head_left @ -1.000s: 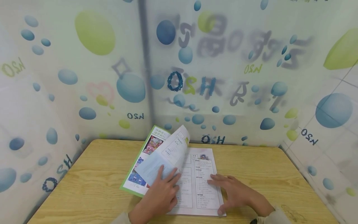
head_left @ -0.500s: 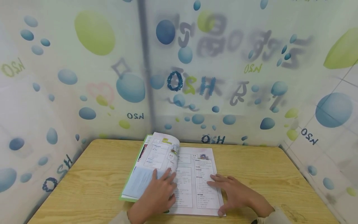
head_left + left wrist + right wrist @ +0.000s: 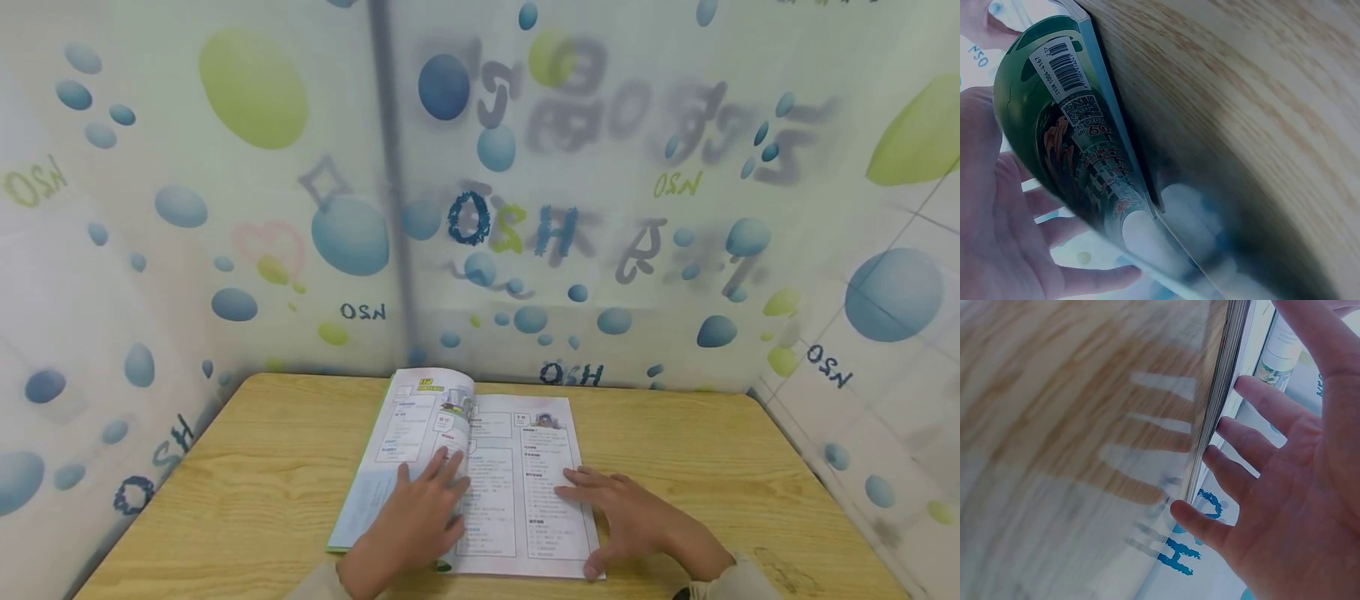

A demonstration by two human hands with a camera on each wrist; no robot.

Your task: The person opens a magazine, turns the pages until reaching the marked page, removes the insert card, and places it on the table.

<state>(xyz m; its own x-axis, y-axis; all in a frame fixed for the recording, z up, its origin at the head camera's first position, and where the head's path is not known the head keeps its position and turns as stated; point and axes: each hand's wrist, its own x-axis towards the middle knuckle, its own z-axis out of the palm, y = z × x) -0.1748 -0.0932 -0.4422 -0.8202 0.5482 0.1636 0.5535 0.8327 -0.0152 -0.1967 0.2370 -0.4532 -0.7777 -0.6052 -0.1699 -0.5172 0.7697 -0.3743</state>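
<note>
An open magazine lies on the table, its left pages bowed up near the spine. Across the lower left page and the fold rests my left hand, fingers spread and fairly straight. My right hand rests at the right edge, with fingertips on the printed page and the thumb at the lower corner. In the left wrist view, a green cover with a barcode curves up beside the hand's extended fingers. The right wrist view shows the thick stack of page edges beside loosely stretched fingers.
The wooden table extends to both sides of the magazine. Behind it and at the sides hangs a pale curtain-like sheet printed with blue and green drops and lettering.
The turned sheet has come down to the left and now lies over the left side, covering the colourful page. My left hand has shifted slightly left and down; the right has stayed put.
</note>
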